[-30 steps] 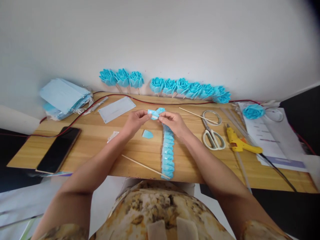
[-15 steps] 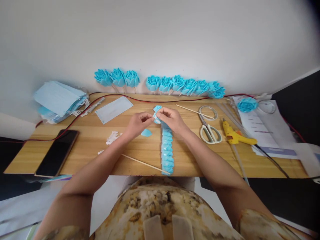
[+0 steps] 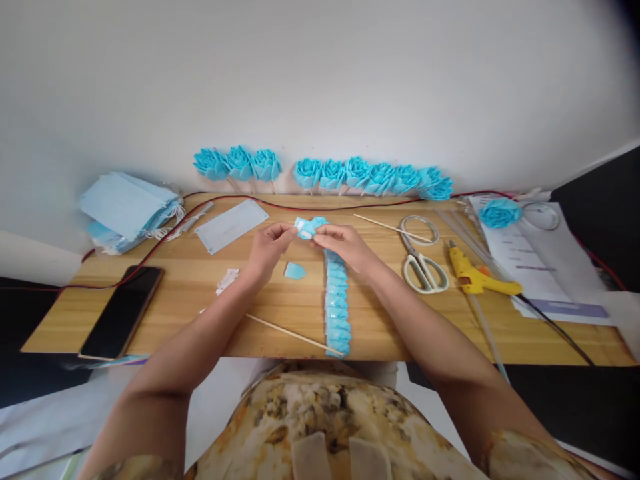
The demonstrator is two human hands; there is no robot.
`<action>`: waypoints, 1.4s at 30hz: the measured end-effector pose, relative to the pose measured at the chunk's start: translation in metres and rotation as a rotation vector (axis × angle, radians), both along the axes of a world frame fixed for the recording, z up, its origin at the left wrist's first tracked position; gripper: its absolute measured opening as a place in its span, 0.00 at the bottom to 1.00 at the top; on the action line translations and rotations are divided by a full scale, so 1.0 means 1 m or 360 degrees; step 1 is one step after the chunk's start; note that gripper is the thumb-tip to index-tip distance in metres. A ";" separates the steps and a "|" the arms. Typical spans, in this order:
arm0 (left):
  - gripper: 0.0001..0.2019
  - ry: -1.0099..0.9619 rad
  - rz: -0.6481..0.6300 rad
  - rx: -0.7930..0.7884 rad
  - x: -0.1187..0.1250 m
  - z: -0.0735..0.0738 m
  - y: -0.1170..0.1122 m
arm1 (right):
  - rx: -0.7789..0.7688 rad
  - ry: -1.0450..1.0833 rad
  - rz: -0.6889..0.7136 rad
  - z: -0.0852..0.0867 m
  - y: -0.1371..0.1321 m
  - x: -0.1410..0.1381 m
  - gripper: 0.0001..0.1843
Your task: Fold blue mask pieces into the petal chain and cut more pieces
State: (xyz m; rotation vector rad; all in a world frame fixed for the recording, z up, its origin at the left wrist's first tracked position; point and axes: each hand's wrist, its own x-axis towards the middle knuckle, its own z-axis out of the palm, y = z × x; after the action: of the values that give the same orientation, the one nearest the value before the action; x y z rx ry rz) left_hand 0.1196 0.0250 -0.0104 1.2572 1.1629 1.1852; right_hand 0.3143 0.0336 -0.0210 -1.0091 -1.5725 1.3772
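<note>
Above the middle of the table, a small blue petal piece [image 3: 311,227] with white patches is stretched between both hands. My left hand [image 3: 270,248] pinches its left end between thumb and fingertips. At its right lower edge, the fingertips of my right hand [image 3: 345,245] are closed on it. One loose blue petal [image 3: 295,270] lies flat on the wood below the hands. A strip of overlapping blue petals [image 3: 337,300] runs from under my right hand to the table's front edge.
Scissors [image 3: 423,267], a tape roll [image 3: 425,230] and a yellow glue gun [image 3: 477,277] lie right. Stacked face masks [image 3: 130,203] and a phone [image 3: 123,313] are left. Blue flowers [image 3: 357,172] line the wall. A thin stick [image 3: 290,333] crosses the front; white scraps [image 3: 227,281] lie near my left forearm.
The petal piece has been turned from upright to more sideways, and its white patches show more. Both hands still pinch it. The whole view has shifted slightly.
</note>
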 end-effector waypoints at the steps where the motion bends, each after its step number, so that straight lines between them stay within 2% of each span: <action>1: 0.12 -0.0006 0.0005 0.0003 0.000 -0.001 0.001 | -0.0003 -0.0012 -0.0009 0.000 0.000 -0.001 0.14; 5: 0.12 0.0002 0.0004 -0.0002 0.000 -0.004 0.002 | 0.0039 -0.0069 -0.0096 -0.002 0.000 -0.004 0.14; 7: 0.12 0.0036 0.0070 0.0081 0.000 -0.004 0.002 | 0.0084 -0.0095 -0.0138 -0.002 -0.001 -0.005 0.13; 10: 0.08 0.0225 0.0207 0.0371 0.001 -0.002 -0.003 | 0.0179 -0.0154 -0.0210 -0.003 -0.001 -0.006 0.12; 14: 0.03 0.0632 0.0110 0.0793 0.002 0.001 -0.011 | 0.0244 -0.0232 -0.0260 -0.003 -0.003 -0.007 0.11; 19: 0.01 0.0809 0.0336 0.1057 0.000 0.002 -0.013 | 0.0269 -0.0219 -0.0334 -0.001 -0.004 -0.008 0.11; 21: 0.03 0.0875 0.0243 0.1112 -0.001 0.001 -0.013 | 0.0256 -0.0207 -0.0332 0.001 -0.005 -0.009 0.11; 25: 0.07 0.0996 0.0025 0.1017 0.002 -0.004 -0.012 | 0.0245 -0.0219 -0.0301 0.003 -0.007 -0.012 0.11; 29: 0.08 0.1058 0.0086 0.0909 0.003 -0.008 -0.010 | 0.0245 -0.0251 -0.0293 0.006 -0.010 -0.014 0.09; 35: 0.07 0.1086 0.0116 0.0898 0.002 -0.008 -0.009 | 0.0304 -0.0302 -0.0342 0.008 -0.012 -0.015 0.08; 42: 0.05 0.1069 0.0128 0.0817 0.002 -0.007 -0.009 | 0.0526 -0.0539 -0.0404 0.008 -0.016 -0.018 0.06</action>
State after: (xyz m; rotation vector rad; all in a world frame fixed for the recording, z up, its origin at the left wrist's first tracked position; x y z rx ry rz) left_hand 0.1213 0.0157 -0.0176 2.1256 1.4379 1.1969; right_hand 0.2960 0.0173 -0.0130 -1.2271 -1.7707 0.7702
